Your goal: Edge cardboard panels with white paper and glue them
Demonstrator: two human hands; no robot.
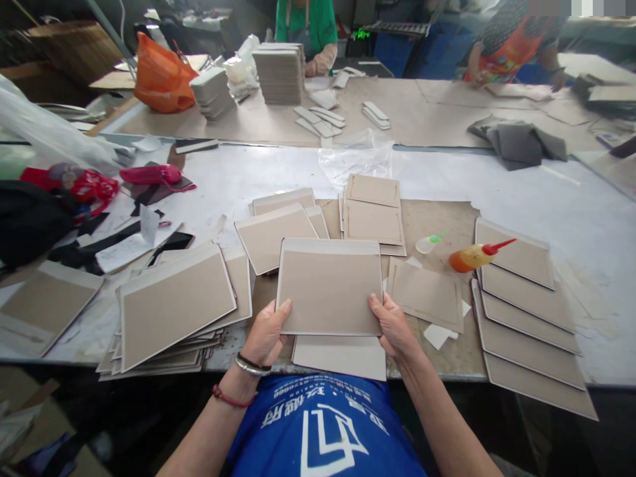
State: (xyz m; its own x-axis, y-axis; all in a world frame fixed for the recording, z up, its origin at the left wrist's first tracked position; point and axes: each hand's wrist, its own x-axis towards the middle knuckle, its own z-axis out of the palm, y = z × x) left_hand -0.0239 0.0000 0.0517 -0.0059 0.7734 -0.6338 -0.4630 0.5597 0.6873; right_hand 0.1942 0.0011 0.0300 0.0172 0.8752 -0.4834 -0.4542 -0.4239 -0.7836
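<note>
A tan cardboard panel (328,288) with a pale band along its far edge is held up before me. My left hand (268,331) pinches its left edge, thumb on top, and my right hand (392,324) grips the right edge the same way. Beneath it, another pale panel (340,356) lies at the table's near edge. To the right of my right hand rests a panel with a brownish line near its border (426,291). A glue bottle with amber liquid and a red nozzle (467,258) and a small clear bottle with a green tip (428,244) are beyond it.
A panel pile (176,308) lies left, and overlapping panels (531,331) fan out right. More panels (373,222) lie ahead. At the far table are a tall stack (279,74), an orange bag (163,76), a person in green (305,30) and a person in an orange apron (511,50).
</note>
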